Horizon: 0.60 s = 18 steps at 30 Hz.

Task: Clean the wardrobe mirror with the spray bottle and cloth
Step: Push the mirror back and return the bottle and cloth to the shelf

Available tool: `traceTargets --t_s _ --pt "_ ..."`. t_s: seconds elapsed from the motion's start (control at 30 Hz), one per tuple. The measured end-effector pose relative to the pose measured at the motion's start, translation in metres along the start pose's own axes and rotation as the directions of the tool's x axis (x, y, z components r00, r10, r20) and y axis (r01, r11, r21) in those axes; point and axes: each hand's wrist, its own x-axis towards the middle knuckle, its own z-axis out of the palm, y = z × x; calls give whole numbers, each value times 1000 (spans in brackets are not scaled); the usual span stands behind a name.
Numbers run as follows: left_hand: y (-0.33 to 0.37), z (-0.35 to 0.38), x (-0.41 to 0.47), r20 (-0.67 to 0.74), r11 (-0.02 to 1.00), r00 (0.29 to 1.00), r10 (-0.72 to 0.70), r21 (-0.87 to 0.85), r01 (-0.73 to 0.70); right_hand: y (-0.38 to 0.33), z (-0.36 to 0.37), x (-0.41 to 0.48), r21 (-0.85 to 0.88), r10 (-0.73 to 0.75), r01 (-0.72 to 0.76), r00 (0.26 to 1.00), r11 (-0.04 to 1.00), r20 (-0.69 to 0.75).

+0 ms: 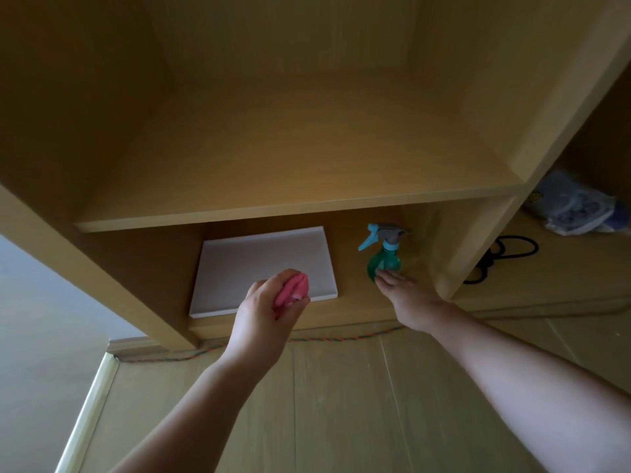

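A green spray bottle (383, 257) with a teal and grey trigger head stands upright in the wardrobe's bottom compartment, right of centre. My right hand (406, 297) reaches in from the right, and its fingertips touch the bottle's base without closing around it. My left hand (264, 310) is closed around a bunched pink cloth (291, 291) and hovers over the front right corner of a white tray. No mirror is in view.
A flat white tray (239, 268) lies on the bottom compartment floor at the left. A wooden shelf (290, 203) spans above it. The neighbouring compartment holds a plastic bag (577, 208) and a black cord (502, 254). A twisted cable (307, 339) runs along the wardrobe's base.
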Motion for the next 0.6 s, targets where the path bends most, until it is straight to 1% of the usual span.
traceTargets --t_s 0.07,0.1,0.13,0.17,0.2,0.23,0.3,0.33,0.37,0.4,0.43,0.5,0.53,0.6 --pt "1 -1 0 40 998 998 -42 -51 44 -19 -5 -6 113 -53 59 997 992 -57" --pt "4 -1 0 44 996 998 -51 -69 54 -30 -9 -10 162 -105 124 987 979 -121" --pt "6 -2 -1 38 995 998 -53 -85 56 -43 -12 -16 237 -156 208 963 949 -220" --pt "9 -2 -2 28 993 998 -49 -103 52 -59 -18 -24 355 -176 293 929 888 -326" --pt "12 -3 -2 21 990 999 -49 -128 51 -76 -25 -33 493 -167 368 899 788 -405" --pt "15 -3 -3 24 985 998 -57 -161 60 -91 -33 -41 599 -156 426 880 678 -449" --pt "21 -5 -4 73 967 993 -90 -232 104 -116 -49 -51 733 -187 482 873 480 -451" --pt "22 -6 -5 108 956 989 -99 -264 125 -124 -57 -54 782 -222 483 876 395 -429" --pt "23 -7 -6 145 946 984 -102 -293 141 -130 -62 -57 819 -255 467 881 334 -399" --pt "22 -9 -6 186 935 977 -105 -317 161 -133 -65 -58 842 -280 447 886 301 -370" --pt "20 -12 -6 233 923 966 -115 -335 191 -134 -67 -59 855 -291 431 890 289 -350" --pt "17 -17 -6 318 904 942 -105 -364 224 -134 -66 -60 863 -254 407 906 301 -338" --pt "14 -19 -7 322 918 944 -74 -348 191 -134 -64 -59 865 -205 393 917 311 -343" --pt "9 -23 -8 270 958 962 -31 -268 106 -131 -62 -56 874 -109 369 929 315 -353"
